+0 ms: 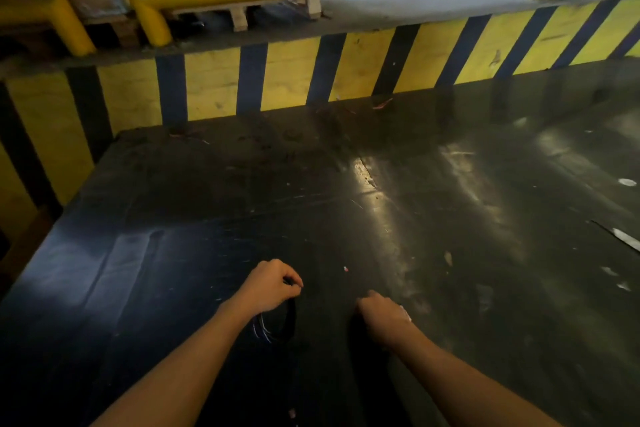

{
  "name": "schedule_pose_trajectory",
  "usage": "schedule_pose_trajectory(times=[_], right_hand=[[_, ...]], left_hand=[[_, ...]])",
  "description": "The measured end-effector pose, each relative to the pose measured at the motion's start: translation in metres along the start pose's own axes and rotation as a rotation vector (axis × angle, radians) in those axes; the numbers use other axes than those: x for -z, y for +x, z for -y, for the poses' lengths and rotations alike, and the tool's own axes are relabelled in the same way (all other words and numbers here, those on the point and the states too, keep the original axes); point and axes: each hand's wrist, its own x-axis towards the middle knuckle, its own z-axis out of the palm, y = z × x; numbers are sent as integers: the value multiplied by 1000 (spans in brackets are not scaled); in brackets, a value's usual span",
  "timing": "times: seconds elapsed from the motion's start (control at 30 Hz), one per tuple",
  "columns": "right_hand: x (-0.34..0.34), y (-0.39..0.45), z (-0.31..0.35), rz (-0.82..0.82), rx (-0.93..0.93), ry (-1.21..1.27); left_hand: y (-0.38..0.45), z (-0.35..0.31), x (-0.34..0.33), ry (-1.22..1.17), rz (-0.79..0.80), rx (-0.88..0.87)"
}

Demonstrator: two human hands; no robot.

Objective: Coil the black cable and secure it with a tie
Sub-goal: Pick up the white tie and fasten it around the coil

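I see the left hand (272,284) closed in a loose fist, and it pinches the top of the black cable (289,321) between thumb and fingers. The cable hangs below this hand as a small bundle of loops, just above the dark desk (450,184), and some thin light strands show at the lower side of the bundle. I cannot tell if the bundle touches the desk.

The right hand (382,315) is to the right of the cable, apart from it, with the fingers curled in. Something pale shows at its far edge, maybe the tie, but it is too small to be sure. I cannot tell if this hand really holds something or is only closed.

I judge that the coiling is nearly finished and the tying is not yet done. The risks I see from here:

- The cable is black and the desk is also black and badly lit, so I can easily lose sight of a loop that slips out.
- The left hand holds the bundle only at one point; if the pinch becomes weak, the loops can spring open and the coil falls apart.
- The thin strands near the bundle can be caught under the tie.
- The tie, if dropped beside the cable, will be hard to find.
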Motion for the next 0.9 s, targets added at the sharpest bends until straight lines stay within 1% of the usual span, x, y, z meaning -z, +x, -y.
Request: schedule_pose_trajectory(times=[0.13, 0.23, 0.33, 0.4, 0.47, 0.53, 0.67, 0.9], right_hand=[[5, -5, 2, -32, -65, -24], [23, -6, 2, -131, -46, 150], [60, -16, 12, -255, -20, 475], [92, -29, 21, -299, 27, 812], [119, -42, 27, -282, 80, 1118], [141, -52, 32, -241, 119, 1298], [170, -71, 41, -216, 202, 1416], [186, -89, 37, -240, 261, 1330]], left_hand=[[4, 3, 3, -56, 45, -20], [7, 0, 4, -77, 56, -64], [7, -6, 7, -85, 78, -153], [7, -14, 16, -114, 88, -222], [6, -25, 32, -172, 101, -282], [3, -40, 49, -273, 114, -337], [-5, -64, 72, -459, 109, -422], [-6, -78, 96, -580, 163, -465]])
